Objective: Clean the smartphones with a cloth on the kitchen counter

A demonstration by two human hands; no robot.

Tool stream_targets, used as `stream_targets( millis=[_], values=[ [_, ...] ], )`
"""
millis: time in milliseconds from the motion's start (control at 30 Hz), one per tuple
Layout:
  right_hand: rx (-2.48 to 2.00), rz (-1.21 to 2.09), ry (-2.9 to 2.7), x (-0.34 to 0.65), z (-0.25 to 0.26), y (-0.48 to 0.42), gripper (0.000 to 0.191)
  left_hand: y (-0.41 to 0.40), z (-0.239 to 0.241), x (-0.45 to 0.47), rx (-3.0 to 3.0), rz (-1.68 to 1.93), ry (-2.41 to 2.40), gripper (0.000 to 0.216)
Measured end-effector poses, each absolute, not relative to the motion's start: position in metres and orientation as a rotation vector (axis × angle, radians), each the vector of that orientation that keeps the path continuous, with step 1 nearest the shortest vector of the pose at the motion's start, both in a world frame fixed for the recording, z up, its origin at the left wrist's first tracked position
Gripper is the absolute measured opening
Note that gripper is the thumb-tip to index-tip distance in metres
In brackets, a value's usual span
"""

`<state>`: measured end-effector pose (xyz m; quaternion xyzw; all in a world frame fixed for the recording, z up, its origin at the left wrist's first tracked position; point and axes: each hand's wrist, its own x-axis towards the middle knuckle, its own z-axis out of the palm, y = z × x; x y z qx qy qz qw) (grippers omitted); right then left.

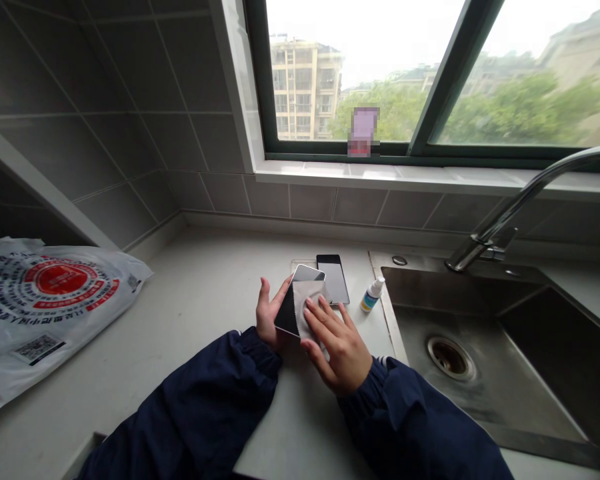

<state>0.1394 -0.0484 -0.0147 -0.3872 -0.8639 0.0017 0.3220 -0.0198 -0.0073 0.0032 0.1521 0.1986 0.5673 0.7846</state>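
Note:
My left hand (267, 313) grips a black smartphone (291, 308) from beneath, tilted up over the white counter. My right hand (337, 343) presses a small grey cloth (307, 297) flat against the phone's screen, fingers together on the cloth. A second black phone (333, 277) lies flat on the counter just beyond, partly on a pale rectangular item whose edge shows behind my phone. A small white spray bottle (371, 296) with a blue and yellow label lies beside the sink rim, to the right of my hands.
A steel sink (485, 320) with a drain sits to the right, under a curved chrome tap (510, 213). A white plastic bag (45, 300) with red print lies on the counter at left. Grey tiled walls and a window ledge run behind.

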Motion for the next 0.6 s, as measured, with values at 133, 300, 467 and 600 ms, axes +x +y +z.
stream_targets(
  millis=[133,300,467,600],
  values=[
    [-0.987,0.037,-2.308,0.137,-0.01,-0.055,0.046,-0.008,0.003,-0.02,0.38,1.22,0.415,0.079],
    [-0.954,0.039,-2.285,0.133,-0.006,-0.06,0.043,-0.007,0.004,-0.019,0.392,1.257,0.454,0.08],
    [-0.954,0.03,-2.288,0.131,-0.006,-0.061,0.043,-0.007,0.004,-0.018,0.401,1.284,0.481,0.08],
    [-0.924,0.034,-2.361,0.131,-0.007,-0.061,0.046,-0.007,0.002,-0.018,0.391,1.283,0.489,0.081]
  ],
)
